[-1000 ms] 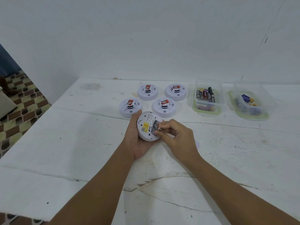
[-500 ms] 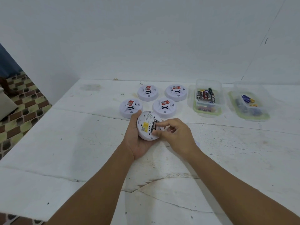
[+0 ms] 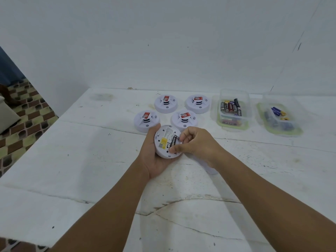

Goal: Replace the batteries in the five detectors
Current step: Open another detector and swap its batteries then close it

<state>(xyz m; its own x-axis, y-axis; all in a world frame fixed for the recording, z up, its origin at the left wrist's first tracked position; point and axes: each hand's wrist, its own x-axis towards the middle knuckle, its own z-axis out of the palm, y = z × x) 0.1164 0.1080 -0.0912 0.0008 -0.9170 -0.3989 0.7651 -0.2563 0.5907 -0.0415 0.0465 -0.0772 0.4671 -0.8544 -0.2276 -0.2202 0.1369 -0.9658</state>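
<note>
Between the two hands, just above the white counter (image 3: 76,160), sits the detector being worked on (image 3: 166,142), turned back-side up so its yellow label and dark battery slot face the camera. The left hand (image 3: 154,157) cups it from below and the left, thumb hooked over the far rim, fingers wrapped under the body. The right hand (image 3: 196,144) comes in from the right with curled fingers; its thumb and forefinger meet at the battery slot, pinching at something small and dark there, though whether that is a battery or a clip cannot be told.

Just beyond the held unit, four more detectors stand face-up on the counter in two rows: near left (image 3: 146,120), near right (image 3: 184,119), far left (image 3: 165,103) and far right (image 3: 198,103), each with a red sticker on top. The near pair lie almost touching the held detector's far rim.

Further right stands a clear box of batteries (image 3: 231,108) on a green-rimmed lid, with several dark cells upright inside. Well to its right is a second clear box (image 3: 279,116) holding a few loose batteries, some blue and yellow.
</note>
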